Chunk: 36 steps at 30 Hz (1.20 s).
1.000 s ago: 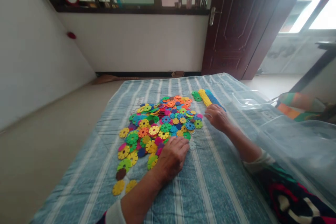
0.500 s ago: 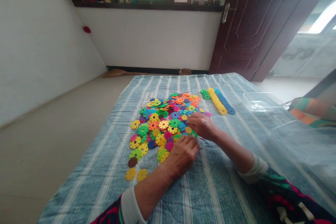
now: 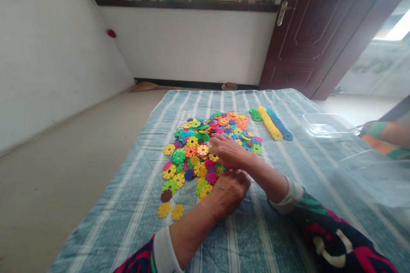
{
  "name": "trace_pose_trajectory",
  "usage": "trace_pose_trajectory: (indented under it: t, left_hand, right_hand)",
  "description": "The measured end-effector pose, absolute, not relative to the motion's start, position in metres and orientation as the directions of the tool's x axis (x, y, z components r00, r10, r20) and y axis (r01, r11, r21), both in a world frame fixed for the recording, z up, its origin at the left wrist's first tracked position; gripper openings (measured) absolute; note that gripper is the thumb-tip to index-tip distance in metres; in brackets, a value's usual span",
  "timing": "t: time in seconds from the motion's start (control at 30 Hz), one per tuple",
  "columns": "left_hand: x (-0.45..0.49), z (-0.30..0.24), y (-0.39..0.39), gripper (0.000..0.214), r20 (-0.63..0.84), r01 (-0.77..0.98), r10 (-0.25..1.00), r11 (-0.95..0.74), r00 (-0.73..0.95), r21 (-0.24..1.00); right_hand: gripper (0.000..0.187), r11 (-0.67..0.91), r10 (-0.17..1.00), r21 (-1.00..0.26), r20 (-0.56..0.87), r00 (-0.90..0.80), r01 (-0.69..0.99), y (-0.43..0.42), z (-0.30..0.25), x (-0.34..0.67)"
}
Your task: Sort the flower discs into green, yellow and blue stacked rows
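Hands are picking through a heap of coloured discs [image 3: 192, 153] lying on a striped blue cloth [image 3: 256, 230]. The right hand [image 3: 229, 151] is reaching palm-down across the heap with its fingers stretched out; whether they are nipping a disc cannot be told. The left hand [image 3: 229, 192] is resting loosely curled at the heap's near edge, its palm hidden. Selecting seems to be the step in hand, and lifting one disc is calling for a fingertip pinch on its rim.

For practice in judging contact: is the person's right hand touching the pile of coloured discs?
Touching. The head view shows the right hand lying on the pile of coloured discs, fingers down among them.
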State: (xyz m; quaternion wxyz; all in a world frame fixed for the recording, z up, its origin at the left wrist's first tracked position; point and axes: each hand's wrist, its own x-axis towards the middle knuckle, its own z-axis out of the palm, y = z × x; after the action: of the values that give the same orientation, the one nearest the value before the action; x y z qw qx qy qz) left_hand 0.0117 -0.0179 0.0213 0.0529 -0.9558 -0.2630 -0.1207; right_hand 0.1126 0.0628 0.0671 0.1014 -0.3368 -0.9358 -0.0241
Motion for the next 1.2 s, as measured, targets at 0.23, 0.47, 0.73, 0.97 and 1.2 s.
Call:
trace_pose_trajectory:
  t: [0.23,0.47,0.73,0.97,1.2]
  left_hand:
    - [0.009,0.022,-0.016,0.023,0.288,0.515,0.485,-0.856,0.825,-0.033]
    - [0.003,0.017,-0.007,0.032,0.382,0.496,0.453,-0.868,0.806,-0.017]
    - [0.002,-0.005,0.0,0.046,0.487,0.489,0.426,-0.872,0.763,-0.005]
    - [-0.002,-0.011,0.002,0.049,0.479,0.489,0.441,-0.872,0.759,0.028]
    - [-0.003,-0.009,0.002,0.049,0.468,0.483,0.448,-0.874,0.762,0.05]
  right_hand:
    - [0.014,0.777,0.625,-0.074,0.211,-0.751,0.626,0.067,0.078,0.109]
    - [0.026,0.777,0.628,-0.334,0.482,-0.611,0.534,0.06,0.083,0.127]
    - [0.019,0.134,0.835,-0.417,0.536,0.124,0.899,0.074,0.046,0.263]
    - [0.023,-0.183,0.773,-0.446,0.485,0.409,0.876,0.078,0.017,0.335]
    - [0.023,-0.218,0.799,-0.363,0.467,0.379,0.906,0.083,0.005,0.338]
